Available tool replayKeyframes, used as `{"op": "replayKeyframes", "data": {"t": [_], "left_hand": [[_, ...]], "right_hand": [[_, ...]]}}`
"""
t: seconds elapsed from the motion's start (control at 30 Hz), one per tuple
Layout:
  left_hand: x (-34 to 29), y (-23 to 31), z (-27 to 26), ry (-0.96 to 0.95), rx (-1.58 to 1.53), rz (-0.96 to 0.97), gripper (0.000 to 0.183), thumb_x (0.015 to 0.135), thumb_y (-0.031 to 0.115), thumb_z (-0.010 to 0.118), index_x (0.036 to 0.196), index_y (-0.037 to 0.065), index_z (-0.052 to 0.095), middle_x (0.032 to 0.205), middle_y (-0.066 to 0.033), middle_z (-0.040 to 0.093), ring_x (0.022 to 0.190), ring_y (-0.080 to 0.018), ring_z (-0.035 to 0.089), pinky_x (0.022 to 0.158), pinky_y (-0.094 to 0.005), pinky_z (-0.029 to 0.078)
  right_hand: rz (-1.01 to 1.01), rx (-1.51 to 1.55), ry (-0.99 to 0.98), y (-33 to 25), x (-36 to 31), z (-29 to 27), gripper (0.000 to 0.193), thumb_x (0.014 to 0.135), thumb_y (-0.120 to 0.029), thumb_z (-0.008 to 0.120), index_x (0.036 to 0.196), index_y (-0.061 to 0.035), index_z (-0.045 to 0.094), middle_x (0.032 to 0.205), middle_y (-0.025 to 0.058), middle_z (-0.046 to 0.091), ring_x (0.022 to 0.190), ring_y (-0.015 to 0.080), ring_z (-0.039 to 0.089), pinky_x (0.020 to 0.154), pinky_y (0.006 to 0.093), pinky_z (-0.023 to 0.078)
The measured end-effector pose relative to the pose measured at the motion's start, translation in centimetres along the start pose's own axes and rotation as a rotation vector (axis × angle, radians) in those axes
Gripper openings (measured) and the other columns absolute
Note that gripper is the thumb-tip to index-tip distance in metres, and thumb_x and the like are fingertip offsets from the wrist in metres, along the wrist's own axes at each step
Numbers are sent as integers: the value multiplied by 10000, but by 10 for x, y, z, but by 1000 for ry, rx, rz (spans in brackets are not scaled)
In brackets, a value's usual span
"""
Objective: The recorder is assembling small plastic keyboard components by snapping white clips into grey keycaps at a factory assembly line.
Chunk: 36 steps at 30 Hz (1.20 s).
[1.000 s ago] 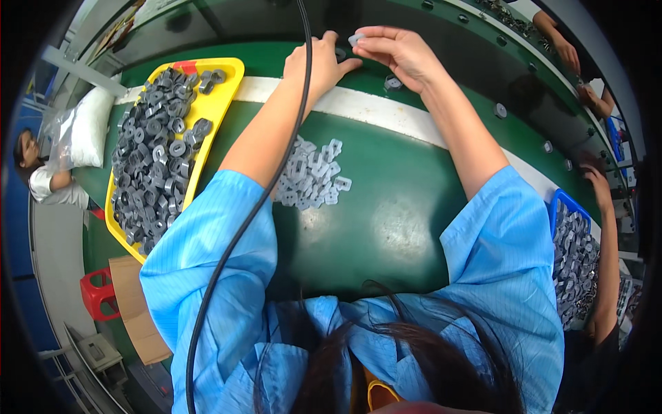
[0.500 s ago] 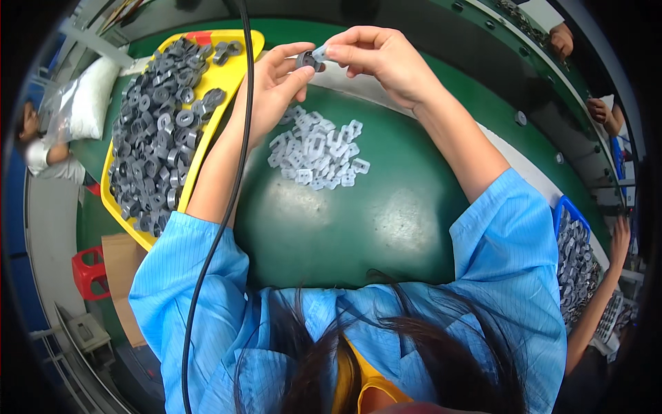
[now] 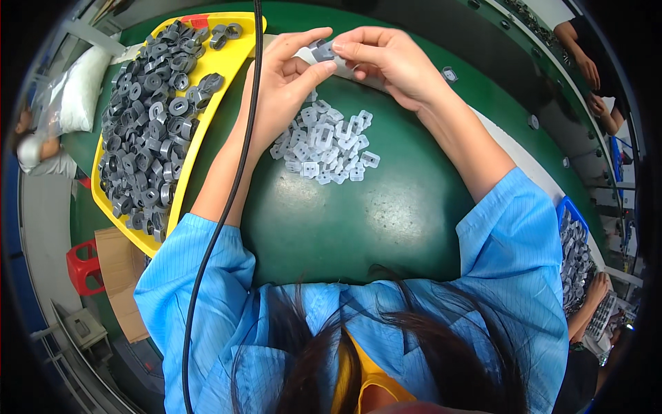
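Note:
Above the far side of the green table (image 3: 407,234), my two hands meet at a small grey plastic part (image 3: 323,51). My left hand (image 3: 284,79) holds it between curved thumb and fingers. The fingertips of my right hand (image 3: 389,58) are pinched at its right side; whether a small translucent piece is also in that pinch, I cannot make out. Just below my hands lies a loose pile of small translucent plastic pieces (image 3: 324,141), with rectangular openings. Beside my left forearm a yellow tray (image 3: 181,186) holds a heap of grey ring-shaped parts (image 3: 148,124).
A black cable (image 3: 234,186) hangs across the view over my left arm. At right is a blue bin (image 3: 571,209) of grey parts, with another person's hand (image 3: 597,286) by it. A few round pieces (image 3: 533,122) lie on the green belt beyond the pale edge. A red stool (image 3: 85,268) stands left.
The grey part has turned between my hands, and the translucent piece seen at my right fingertips no longer shows clearly. My left hand has moved slightly right. At the right, another person's hand has lowered.

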<state>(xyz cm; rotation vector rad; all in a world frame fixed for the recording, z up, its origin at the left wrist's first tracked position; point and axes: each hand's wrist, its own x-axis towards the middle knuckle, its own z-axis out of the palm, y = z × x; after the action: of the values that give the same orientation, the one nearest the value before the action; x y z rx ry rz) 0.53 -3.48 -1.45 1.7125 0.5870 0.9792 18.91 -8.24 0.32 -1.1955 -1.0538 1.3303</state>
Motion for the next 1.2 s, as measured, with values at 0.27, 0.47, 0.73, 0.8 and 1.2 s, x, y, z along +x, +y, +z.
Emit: {"op": "replayKeyframes", "data": {"t": [0.27,0.47,0.73,0.8,1.2], "left_hand": [[4,1,-14,-129,-274,-211,458,1046,373,373,1253,19,576,873,-21,621,636,-58,400,567,-198,318],[3,3,-4,-106,-374,-211,372,1056,285,363,1238,7,530,881,-68,598,646,-64,414,581,-207,349],[2,-1,0,-96,-330,-175,256,1044,274,412,1086,43,513,847,-74,604,636,-56,408,572,-199,338],[4,-2,-2,-86,-313,-149,250,1047,267,410,1080,41,513,861,-80,598,629,-52,401,563,-203,326],[-7,16,5,-69,-48,-4,384,935,117,613,1276,21,466,870,-51,622,681,-44,504,610,-184,416]], "right_hand": [[-356,-220,36,-10,-3,4,191,827,-188,737,908,-16,715,786,25,682,685,82,591,628,228,470],[-478,-430,35,-16,-15,14,146,846,-122,706,878,20,695,735,41,691,649,71,596,587,233,474],[-379,-564,17,-11,-5,6,216,791,-218,757,859,-15,726,731,33,689,708,82,614,679,249,488],[-452,-656,116,-10,-7,10,270,768,-242,775,904,-13,728,766,41,700,728,83,626,664,258,497],[-38,73,-8,-6,-6,1,222,866,-134,696,1016,26,665,923,101,688,803,125,682,775,230,563]]}}
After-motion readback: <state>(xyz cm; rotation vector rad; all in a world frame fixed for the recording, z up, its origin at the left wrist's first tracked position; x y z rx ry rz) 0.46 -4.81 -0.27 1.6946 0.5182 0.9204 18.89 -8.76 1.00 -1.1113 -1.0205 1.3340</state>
